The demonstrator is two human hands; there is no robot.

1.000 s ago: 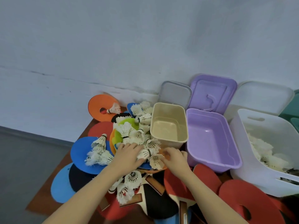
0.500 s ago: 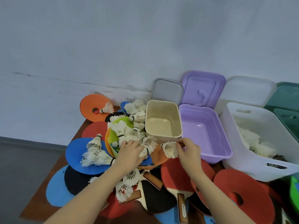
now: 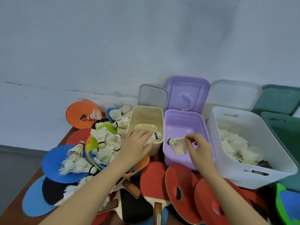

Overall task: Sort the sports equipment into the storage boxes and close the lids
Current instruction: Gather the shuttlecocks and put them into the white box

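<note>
A brown table (image 3: 14, 208) carries coloured discs (image 3: 34, 198), paddles (image 3: 154, 184) and open boxes (image 3: 183, 127) along the wall

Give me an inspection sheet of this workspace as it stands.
Surface: brown table, mostly covered.
Job's things: loose shuttlecocks piled left; cream box and purple box open; white box holds shuttlecocks; lids lean on the wall.
Clutter: red paddles and coloured discs overlapping in front.
Hands: left hand grips a shuttlecock at the cream box; right hand pinches one over the purple box.
Cables: nothing seen.
Surroundings: pale wall; green box at right.
</note>
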